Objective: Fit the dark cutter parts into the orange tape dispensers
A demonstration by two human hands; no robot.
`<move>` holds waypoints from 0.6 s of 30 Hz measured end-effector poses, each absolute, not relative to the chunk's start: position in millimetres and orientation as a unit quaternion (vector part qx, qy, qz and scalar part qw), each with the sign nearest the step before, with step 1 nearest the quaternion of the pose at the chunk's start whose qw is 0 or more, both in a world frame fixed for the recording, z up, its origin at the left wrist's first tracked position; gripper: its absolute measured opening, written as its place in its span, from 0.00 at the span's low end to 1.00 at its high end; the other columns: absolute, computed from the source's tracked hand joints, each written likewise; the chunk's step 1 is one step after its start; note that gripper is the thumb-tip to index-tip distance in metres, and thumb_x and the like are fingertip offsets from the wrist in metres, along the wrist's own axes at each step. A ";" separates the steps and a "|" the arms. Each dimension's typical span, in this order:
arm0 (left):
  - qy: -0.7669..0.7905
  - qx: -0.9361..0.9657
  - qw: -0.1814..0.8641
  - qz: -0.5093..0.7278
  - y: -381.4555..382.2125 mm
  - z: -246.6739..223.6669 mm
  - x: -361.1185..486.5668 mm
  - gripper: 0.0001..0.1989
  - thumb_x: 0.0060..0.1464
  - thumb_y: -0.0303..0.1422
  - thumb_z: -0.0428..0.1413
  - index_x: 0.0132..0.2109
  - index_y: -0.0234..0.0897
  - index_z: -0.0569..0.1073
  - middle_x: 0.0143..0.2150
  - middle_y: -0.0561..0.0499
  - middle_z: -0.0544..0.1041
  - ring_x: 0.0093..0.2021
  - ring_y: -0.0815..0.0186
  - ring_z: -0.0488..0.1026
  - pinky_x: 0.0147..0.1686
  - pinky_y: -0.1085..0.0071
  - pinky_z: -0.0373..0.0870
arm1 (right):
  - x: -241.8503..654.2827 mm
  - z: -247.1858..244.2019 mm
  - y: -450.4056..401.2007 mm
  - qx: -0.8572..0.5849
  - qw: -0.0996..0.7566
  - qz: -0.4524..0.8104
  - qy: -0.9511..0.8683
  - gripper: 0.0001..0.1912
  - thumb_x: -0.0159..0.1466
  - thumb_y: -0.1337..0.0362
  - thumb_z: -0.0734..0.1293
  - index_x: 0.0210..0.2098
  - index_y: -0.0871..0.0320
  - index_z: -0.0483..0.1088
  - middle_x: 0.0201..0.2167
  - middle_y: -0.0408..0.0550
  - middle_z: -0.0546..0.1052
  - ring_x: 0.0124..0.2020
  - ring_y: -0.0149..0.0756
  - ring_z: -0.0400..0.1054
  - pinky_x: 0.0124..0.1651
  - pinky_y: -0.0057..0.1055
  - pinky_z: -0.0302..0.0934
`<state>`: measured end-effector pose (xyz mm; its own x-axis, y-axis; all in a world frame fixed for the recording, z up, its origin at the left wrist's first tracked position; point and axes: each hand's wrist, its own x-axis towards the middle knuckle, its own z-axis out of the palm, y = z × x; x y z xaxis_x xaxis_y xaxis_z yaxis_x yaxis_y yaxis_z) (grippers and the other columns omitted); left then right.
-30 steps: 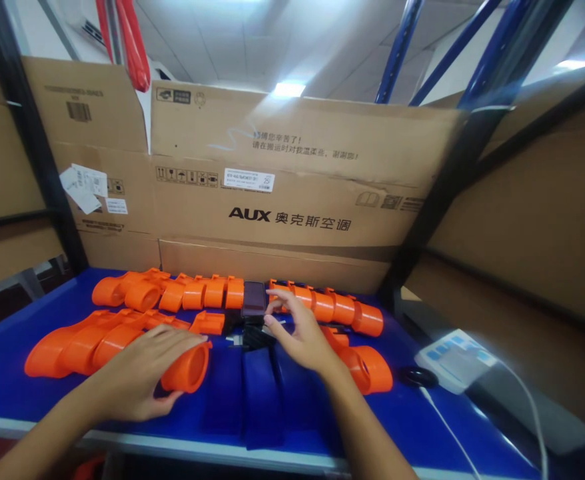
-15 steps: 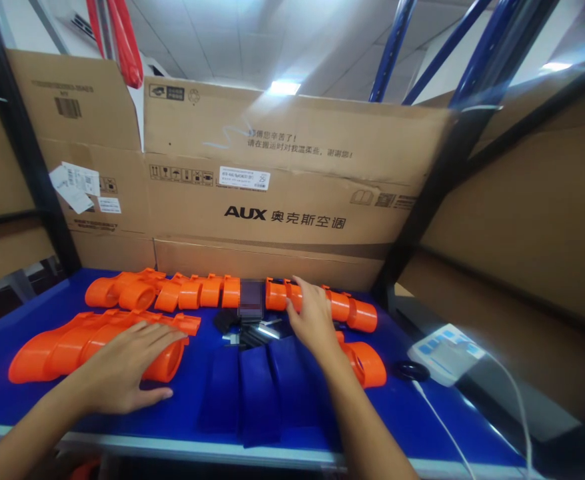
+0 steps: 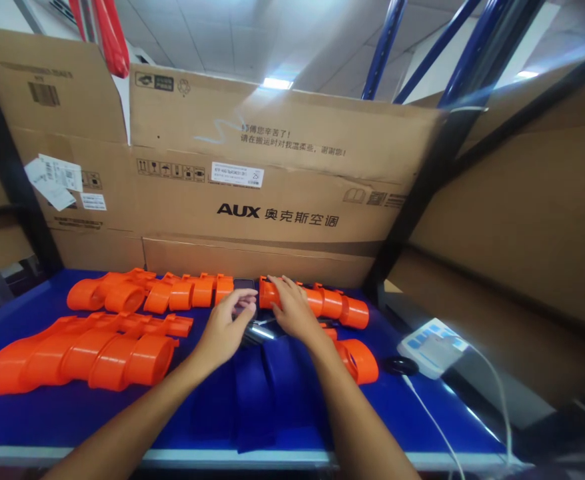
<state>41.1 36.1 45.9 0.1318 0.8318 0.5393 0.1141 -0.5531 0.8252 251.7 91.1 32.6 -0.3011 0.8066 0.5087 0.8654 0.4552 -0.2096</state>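
Observation:
My left hand (image 3: 226, 328) is in the middle of the blue table, beside the dark flat object (image 3: 244, 285). Its fingers are loosely curved, the thumb apart, and nothing shows in them. My right hand (image 3: 292, 308) lies over the left part of the back-right row of orange plastic rings (image 3: 328, 301), fingers stretched out and touching them. Between the hands lie small dark and shiny pieces (image 3: 261, 333), partly hidden. In front of them are dark blue curved pieces (image 3: 257, 393). More orange rings (image 3: 203, 291) stand at the back left, with a larger orange row (image 3: 107, 360) in front.
A cardboard wall (image 3: 272, 180) closes off the back. At the right sit a white device (image 3: 433, 348) with a cable and a black oval object (image 3: 401, 365). One orange ring (image 3: 362, 362) is beside my right forearm. A black post (image 3: 397, 227) rises at the back right.
My left hand has left the front-left orange row and moved right to the middle, near my right hand. My right hand has shifted slightly left along its orange row. The camera view has shifted slightly.

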 end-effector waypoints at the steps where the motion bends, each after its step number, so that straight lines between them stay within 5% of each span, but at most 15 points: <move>1: 0.347 0.643 0.352 0.586 44.2 42.9 46.3 0.15 0.63 0.39 0.55 0.53 0.42 0.76 0.49 0.45 0.80 0.50 0.56 0.76 0.52 0.58 0.71 | 252.2 31.8 92.9 -0.517 0.273 -0.045 -0.810 0.38 0.62 0.72 0.61 0.71 0.56 0.53 0.68 0.54 0.64 0.71 0.52 0.49 0.69 0.57 0.49; 10: 0.337 0.545 0.423 0.641 56.7 34.3 40.4 0.13 0.55 0.42 0.62 0.45 0.40 0.78 0.42 0.47 0.80 0.44 0.59 0.76 0.44 0.66 0.70 | 250.8 34.6 104.6 -0.522 0.227 -0.059 -0.820 0.41 0.60 0.72 0.66 0.71 0.55 0.53 0.68 0.55 0.64 0.74 0.51 0.44 0.72 0.55 0.41; 18: 0.327 0.531 0.429 0.654 61.1 33.4 37.3 0.13 0.55 0.42 0.61 0.44 0.40 0.78 0.40 0.47 0.80 0.44 0.59 0.76 0.43 0.65 0.69 | 253.0 35.9 104.9 -0.513 0.234 -0.075 -0.823 0.36 0.60 0.70 0.68 0.67 0.55 0.58 0.61 0.58 0.71 0.66 0.49 0.59 0.71 0.56 0.40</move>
<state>37.3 61.1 33.4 -0.0680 0.9082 0.4130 -0.2142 -0.4176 0.8830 253.0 104.9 35.9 -0.3656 0.8086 0.4610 0.8784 0.4635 -0.1163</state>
